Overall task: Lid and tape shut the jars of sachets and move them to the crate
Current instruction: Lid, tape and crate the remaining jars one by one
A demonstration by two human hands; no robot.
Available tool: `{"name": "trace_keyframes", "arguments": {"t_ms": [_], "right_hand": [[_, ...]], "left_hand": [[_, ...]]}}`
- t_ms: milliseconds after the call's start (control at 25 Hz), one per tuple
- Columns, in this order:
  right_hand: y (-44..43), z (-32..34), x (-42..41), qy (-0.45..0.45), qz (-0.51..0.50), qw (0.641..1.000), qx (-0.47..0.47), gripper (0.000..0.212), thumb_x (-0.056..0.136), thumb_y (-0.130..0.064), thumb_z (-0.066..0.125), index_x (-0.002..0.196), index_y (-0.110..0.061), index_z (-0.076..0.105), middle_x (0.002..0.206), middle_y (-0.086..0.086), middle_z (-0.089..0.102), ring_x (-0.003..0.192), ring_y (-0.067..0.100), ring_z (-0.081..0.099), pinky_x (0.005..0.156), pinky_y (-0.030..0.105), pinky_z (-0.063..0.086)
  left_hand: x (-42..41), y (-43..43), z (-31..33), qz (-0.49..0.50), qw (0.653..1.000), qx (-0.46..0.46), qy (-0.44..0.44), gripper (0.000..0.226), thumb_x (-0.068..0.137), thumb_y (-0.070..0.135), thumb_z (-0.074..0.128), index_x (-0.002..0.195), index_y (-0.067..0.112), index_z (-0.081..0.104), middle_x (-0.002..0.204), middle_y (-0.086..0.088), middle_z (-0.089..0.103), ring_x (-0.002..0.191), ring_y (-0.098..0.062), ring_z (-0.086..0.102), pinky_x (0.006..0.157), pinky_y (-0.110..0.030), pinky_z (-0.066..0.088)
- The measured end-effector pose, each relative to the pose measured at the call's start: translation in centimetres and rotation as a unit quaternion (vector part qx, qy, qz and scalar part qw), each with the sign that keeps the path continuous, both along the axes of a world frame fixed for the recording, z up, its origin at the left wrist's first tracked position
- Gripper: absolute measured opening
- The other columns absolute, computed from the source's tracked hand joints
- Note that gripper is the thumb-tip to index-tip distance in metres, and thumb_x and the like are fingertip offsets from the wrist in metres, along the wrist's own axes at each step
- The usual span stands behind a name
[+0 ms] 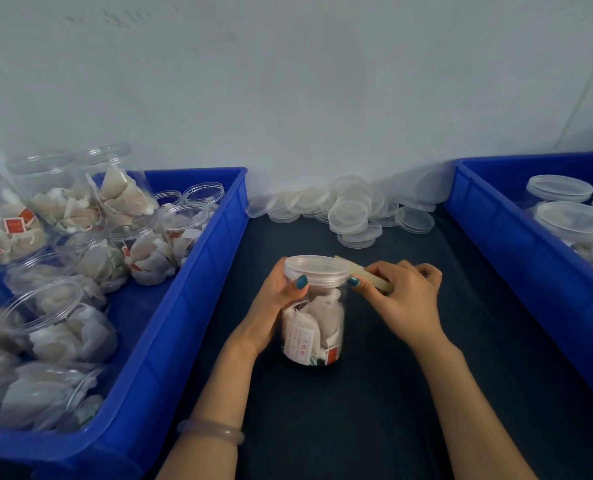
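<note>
The jar (pixel 312 327) of sachets is standing upright on the dark table (pixel 374 393) right in front of you, between the two crates, with its lid (pixel 317 270) already sitting on top. Your left hand (pixel 277 306) is wrapping around the jar's upper part, thumb lying across the seam under the lid, and steadying it. Your right hand (pixel 402 296) is pinching the tape (pixel 359 269), a yellowish piece reaching the lid's far edge, while its forefinger is pressing at the rim. You are judged to be at the taping step, with lidding done and the move not yet begun. Next, you are likely needing to turn the jar under your left hand while the tape is being laid along the seam, keeping it flat and tight so it is not wrinkling. The left crate (pixel 198 271) is holding the open jars (pixel 91 261) waiting for lids; the right crate (pixel 496 237) is holding lidded jars (pixel 572 220), so it is probably the destination. Loose lids (pixel 354 213) are lying heaped at the back by the wall, well apart from your hands. Nothing is lying between the jar and the right crate, though its wall is calling for a lift over.
</note>
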State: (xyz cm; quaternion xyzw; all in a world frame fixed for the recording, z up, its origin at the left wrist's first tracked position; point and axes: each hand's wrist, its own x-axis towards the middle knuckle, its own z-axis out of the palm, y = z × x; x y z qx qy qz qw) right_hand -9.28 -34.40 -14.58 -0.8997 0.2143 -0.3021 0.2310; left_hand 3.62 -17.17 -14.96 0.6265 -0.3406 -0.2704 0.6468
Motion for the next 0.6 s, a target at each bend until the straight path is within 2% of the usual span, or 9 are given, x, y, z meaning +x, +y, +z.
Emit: {"name": "trace_keyframes", "arguments": {"t_ms": [40,80,120,200,280,360,440,520,600], "right_hand": [[-0.1,0.0,-0.1,0.005,0.032,0.997,0.066,0.069,0.073,-0.091,0.034,0.078,-0.03,0.066,0.059,-0.012,0.058,0.066,0.002,0.053,0.083,0.03,0.031],[0.0,0.0,-0.1,0.003,0.073,0.986,0.149,0.072,0.07,-0.093,0.04,0.075,-0.026,0.067,0.057,-0.011,0.057,0.058,0.003,0.05,0.073,0.03,0.038],[0.0,0.0,-0.2,-0.006,0.105,0.971,0.216,0.075,0.069,-0.09,0.047,0.074,-0.019,0.066,0.055,-0.009,0.053,0.052,0.004,0.045,0.062,0.029,0.038],[0.0,-0.1,-0.2,-0.031,0.132,0.955,0.264,0.072,0.075,-0.077,0.057,0.075,-0.005,0.061,0.056,-0.008,0.045,0.052,0.006,0.038,0.052,0.027,0.031],[-0.2,-0.2,-0.3,-0.048,0.132,0.957,0.255,0.067,0.081,-0.067,0.059,0.075,0.0,0.057,0.058,-0.007,0.043,0.053,0.007,0.035,0.052,0.027,0.029],[-0.2,-0.3,-0.3,-0.049,0.111,0.964,0.238,0.065,0.08,-0.069,0.057,0.073,-0.004,0.056,0.058,-0.007,0.044,0.054,0.007,0.037,0.054,0.031,0.03],[0.1,-0.2,-0.3,-0.034,0.079,0.975,0.203,0.065,0.076,-0.077,0.053,0.071,-0.012,0.056,0.056,-0.007,0.048,0.052,0.004,0.04,0.054,0.032,0.033],[0.4,-0.1,-0.3,-0.017,0.054,0.985,0.16,0.064,0.074,-0.082,0.046,0.07,-0.019,0.055,0.058,-0.007,0.053,0.053,0.005,0.046,0.054,0.03,0.035],[0.7,0.1,-0.5,0.002,0.05,0.992,0.115,0.068,0.076,-0.088,0.04,0.071,-0.021,0.053,0.06,-0.005,0.056,0.055,0.008,0.051,0.054,0.031,0.037]], "left_hand": [[-0.1,-0.1,-0.1,-0.01,1.0,-0.003,0.009,0.108,0.05,0.076,0.08,0.133,0.012,0.051,0.126,-0.011,0.067,0.117,-0.028,0.065,0.094,-0.037,0.055],[-0.2,-0.2,-0.2,-0.023,1.0,-0.005,0.02,0.103,0.054,0.076,0.079,0.132,0.014,0.052,0.125,-0.009,0.068,0.115,-0.027,0.066,0.09,-0.033,0.056],[-0.2,-0.2,-0.3,-0.036,0.999,-0.005,0.027,0.097,0.057,0.076,0.077,0.131,0.018,0.054,0.124,-0.006,0.069,0.115,-0.024,0.066,0.088,-0.029,0.056],[-0.2,-0.4,-0.4,-0.046,0.999,0.01,0.014,0.088,0.063,0.077,0.072,0.132,0.025,0.055,0.128,0.001,0.068,0.12,-0.017,0.063,0.092,-0.026,0.053],[-0.4,-0.8,-0.3,-0.027,0.999,0.019,-0.022,0.091,0.064,0.082,0.066,0.137,0.031,0.052,0.132,0.008,0.065,0.126,-0.009,0.058,0.101,-0.027,0.05],[-0.6,-1.1,-0.1,0.05,0.997,-0.006,-0.052,0.098,0.06,0.085,0.067,0.14,0.03,0.049,0.131,0.013,0.063,0.124,-0.003,0.057,0.103,-0.026,0.049],[-0.6,-1.2,-0.4,0.133,0.986,-0.058,-0.087,0.086,0.066,0.078,0.069,0.133,0.026,0.054,0.126,0.015,0.064,0.12,-0.003,0.059,0.098,-0.024,0.051],[-1.4,-1.3,-0.4,0.14,0.981,-0.07,-0.115,0.073,0.075,0.074,0.064,0.131,0.027,0.054,0.126,0.019,0.063,0.12,-0.002,0.06,0.093,-0.02,0.052],[-2.2,-1.7,-0.3,0.124,0.983,-0.052,-0.129,0.074,0.076,0.071,0.065,0.136,0.032,0.048,0.124,0.029,0.061,0.118,0.004,0.058,0.087,-0.012,0.05]]}}
